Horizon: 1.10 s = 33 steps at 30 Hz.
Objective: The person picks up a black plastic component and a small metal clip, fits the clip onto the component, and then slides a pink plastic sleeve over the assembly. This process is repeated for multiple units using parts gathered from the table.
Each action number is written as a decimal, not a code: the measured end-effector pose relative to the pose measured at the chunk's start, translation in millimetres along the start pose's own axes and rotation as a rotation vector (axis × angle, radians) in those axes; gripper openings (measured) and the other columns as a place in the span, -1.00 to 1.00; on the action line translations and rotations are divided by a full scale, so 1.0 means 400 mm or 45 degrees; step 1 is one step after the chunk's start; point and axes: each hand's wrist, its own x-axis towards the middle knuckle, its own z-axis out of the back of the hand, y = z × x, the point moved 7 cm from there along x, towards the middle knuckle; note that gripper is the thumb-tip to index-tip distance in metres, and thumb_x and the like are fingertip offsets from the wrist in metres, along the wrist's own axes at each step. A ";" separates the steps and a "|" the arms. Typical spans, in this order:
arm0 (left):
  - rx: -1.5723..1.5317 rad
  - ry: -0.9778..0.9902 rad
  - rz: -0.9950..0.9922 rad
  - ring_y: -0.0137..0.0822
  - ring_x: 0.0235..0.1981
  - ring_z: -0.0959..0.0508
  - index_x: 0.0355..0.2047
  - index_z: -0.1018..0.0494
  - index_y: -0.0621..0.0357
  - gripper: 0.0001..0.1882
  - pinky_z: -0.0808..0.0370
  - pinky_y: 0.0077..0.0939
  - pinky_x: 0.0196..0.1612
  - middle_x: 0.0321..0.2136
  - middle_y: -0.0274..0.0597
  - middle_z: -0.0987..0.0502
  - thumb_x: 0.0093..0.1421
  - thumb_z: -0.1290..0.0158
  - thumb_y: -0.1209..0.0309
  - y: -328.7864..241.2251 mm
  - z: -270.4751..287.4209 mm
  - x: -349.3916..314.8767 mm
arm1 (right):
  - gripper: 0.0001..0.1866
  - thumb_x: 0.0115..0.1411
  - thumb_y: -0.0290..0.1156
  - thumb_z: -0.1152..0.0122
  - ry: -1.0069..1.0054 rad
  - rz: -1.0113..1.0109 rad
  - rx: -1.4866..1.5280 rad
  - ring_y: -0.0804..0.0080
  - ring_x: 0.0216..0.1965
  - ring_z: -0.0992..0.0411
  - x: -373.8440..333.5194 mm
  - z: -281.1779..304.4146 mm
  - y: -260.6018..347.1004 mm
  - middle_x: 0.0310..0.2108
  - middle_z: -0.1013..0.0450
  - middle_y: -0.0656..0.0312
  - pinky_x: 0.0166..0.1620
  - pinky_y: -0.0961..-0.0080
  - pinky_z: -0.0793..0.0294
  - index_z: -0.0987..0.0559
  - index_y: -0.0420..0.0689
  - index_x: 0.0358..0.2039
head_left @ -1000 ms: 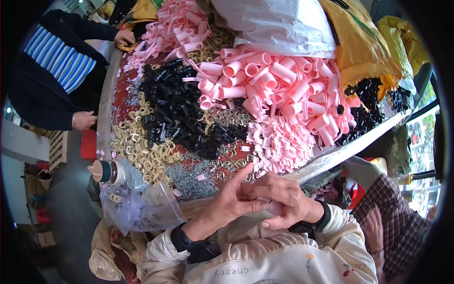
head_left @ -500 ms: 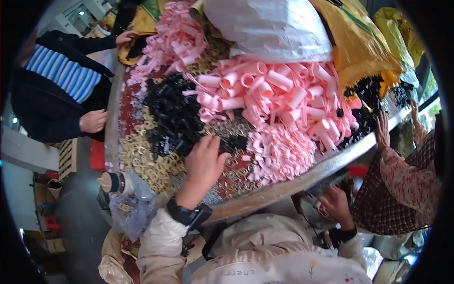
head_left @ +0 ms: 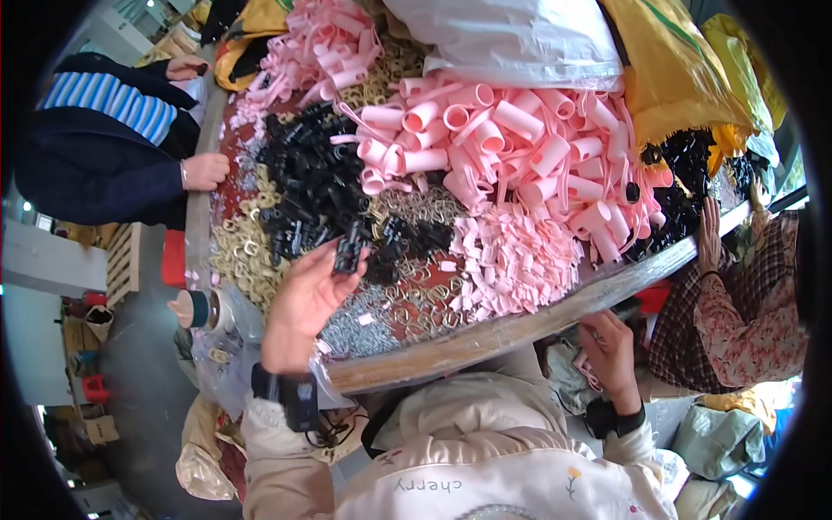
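My left hand [head_left: 302,299] pinches a small black plastic part [head_left: 349,250] between thumb and fingers, raised above the front of the heap. Behind it spreads a pile of black plastic parts [head_left: 312,173]. Beige ring-like pieces [head_left: 238,251] lie to its left, and tiny grey metal bits [head_left: 360,325] are by the wrist. Below the table's front edge, my right hand [head_left: 609,351] is held with curled fingers. Something pink shows just under it, but what those fingers grip is hidden.
Large pink tubes [head_left: 520,121] and small pink pieces [head_left: 520,260] cover the middle of the table [head_left: 451,351]. A white sack [head_left: 520,39] and a yellow sack [head_left: 676,69] stand behind. Co-workers stand at left [head_left: 95,165] and right [head_left: 737,312]. A capped bottle [head_left: 204,309] is at the left corner.
My left hand has lifted out of the black pile and moved left and nearer, now with a black part in it. My right hand has risen toward the table edge. The left co-worker's hands have shifted.
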 end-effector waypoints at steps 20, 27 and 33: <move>-0.445 -0.148 0.116 -0.23 -0.37 -0.49 -0.14 -0.24 0.27 -0.72 -0.47 -0.53 -0.31 -0.28 -0.01 -0.41 0.11 0.15 0.48 0.226 0.126 -0.234 | -0.86 -0.21 -0.49 -0.04 0.649 0.977 -0.482 0.26 -0.47 -0.37 0.117 -0.555 0.374 -0.49 -0.27 0.15 -0.31 0.36 -0.31 -0.36 -0.15 -0.54; -0.259 -0.155 -0.001 -0.36 -0.43 -0.47 -0.23 -0.29 0.23 -0.75 -0.44 -0.57 -0.35 -0.37 -0.12 -0.43 0.04 0.05 0.53 0.214 0.111 -0.201 | -0.92 -0.03 -0.49 0.03 0.743 0.621 0.042 0.31 -0.47 -0.29 0.159 -0.520 0.376 -0.54 -0.26 0.15 -0.37 0.49 -0.29 -0.34 -0.21 -0.50; 0.630 -0.270 -0.385 -0.56 -0.54 -0.42 -0.41 -0.36 0.21 -0.85 -0.37 -0.69 -0.48 -0.55 -0.31 -0.43 -0.04 -0.04 0.54 0.152 0.074 -0.165 | -0.91 0.10 -0.42 0.10 1.187 -0.021 0.908 0.64 -0.53 -0.15 0.118 -0.525 0.350 -0.57 -0.17 0.41 -0.43 0.68 -0.21 -0.33 -0.14 -0.41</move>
